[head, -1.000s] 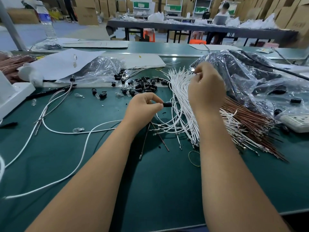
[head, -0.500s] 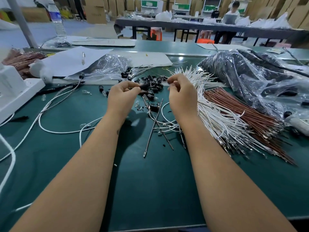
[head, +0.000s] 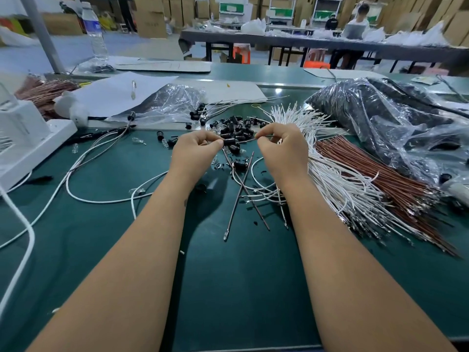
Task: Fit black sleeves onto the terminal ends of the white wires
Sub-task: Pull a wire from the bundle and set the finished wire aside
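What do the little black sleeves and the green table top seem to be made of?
The black sleeve pinched between left hand and right hand looks like moulded plastic or rubber: smooth with a dull sheen. The green table top looks like a matte rubbery mat, flat and without glare, though the material is uncertain.

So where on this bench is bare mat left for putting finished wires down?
Bare green mat lies near the front edge between the forearms. Another patch sits between the white cable loop and the left forearm. It is crowded around the black sleeves and the white wires.
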